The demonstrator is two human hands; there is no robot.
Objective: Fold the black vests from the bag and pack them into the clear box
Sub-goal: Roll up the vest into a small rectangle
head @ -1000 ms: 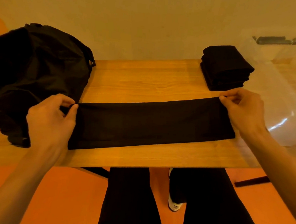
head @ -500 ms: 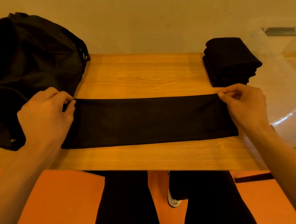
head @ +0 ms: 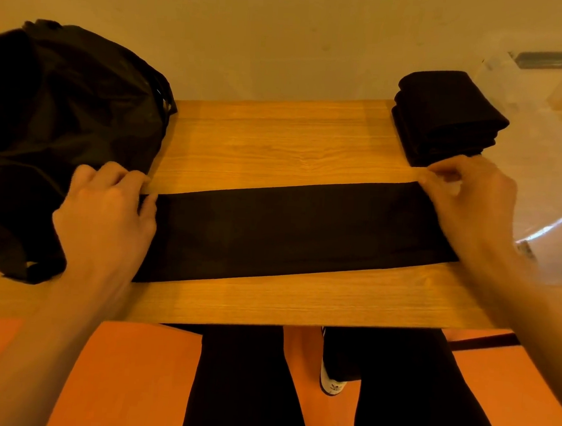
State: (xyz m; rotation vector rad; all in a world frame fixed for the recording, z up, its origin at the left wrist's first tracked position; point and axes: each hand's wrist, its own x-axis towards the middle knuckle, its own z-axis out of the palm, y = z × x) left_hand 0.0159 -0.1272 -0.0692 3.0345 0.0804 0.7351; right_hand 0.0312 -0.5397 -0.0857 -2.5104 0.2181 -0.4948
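fingers (head: 129, 177) of the left hand (head: 105, 215) curled, pinching the far left corner of the black vest (head: 298, 230), thumb lying on top of the cloth. same at the other end: right hand (head: 471, 204) with fingers bent and closed on the far right corner, palm over that end.

vest folded into a long narrow strip, flat across the middle of the bench (head: 277, 140), running left to right, slightly slanted with the right end farther away. left end close to a slumped black bag (head: 64, 127), heaped over the left part of the bench just behind the left hand; contact between the two hidden by the hand.

at the far right corner of the bench, a stack of folded vests (head: 443, 120), neat, just beyond the right hand, apart from the strip. right beside the stack, the clear box (head: 547, 137), see-through wall with glare, contents hard to tell.

below the near bench edge, legs in black trousers (head: 240, 375), a white shoe (head: 331, 384), orange floor (head: 125, 368).
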